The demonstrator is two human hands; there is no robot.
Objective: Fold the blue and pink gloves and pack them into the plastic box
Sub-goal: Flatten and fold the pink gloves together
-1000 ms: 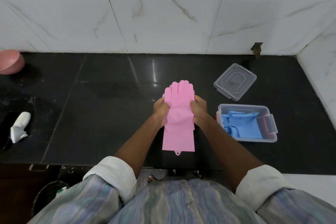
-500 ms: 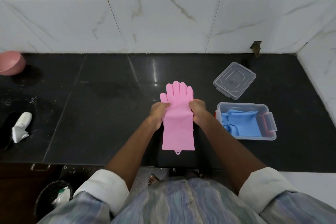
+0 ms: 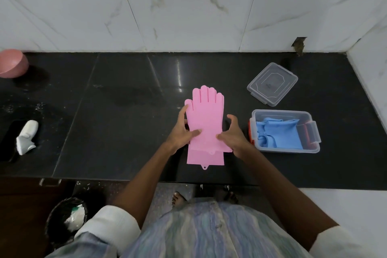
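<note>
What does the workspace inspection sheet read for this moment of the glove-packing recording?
Surface: black stone counter, with faint smudges left of centre.
Job's things: pink gloves stacked flat, fingers toward the wall, not yet folded; blue gloves folded inside the open plastic box; clear lid lying apart behind the box.
Clutter: pink bowl at the far left; white object on a dark patch at the left edge, type unclear.
Hands: left hand on the pink gloves' left edge, thumb on top; right hand at their right edge, fingers spread.
Cables: nothing seen.
Surroundings: marble-tiled wall with a chipped hole; bin on the floor below.
</note>
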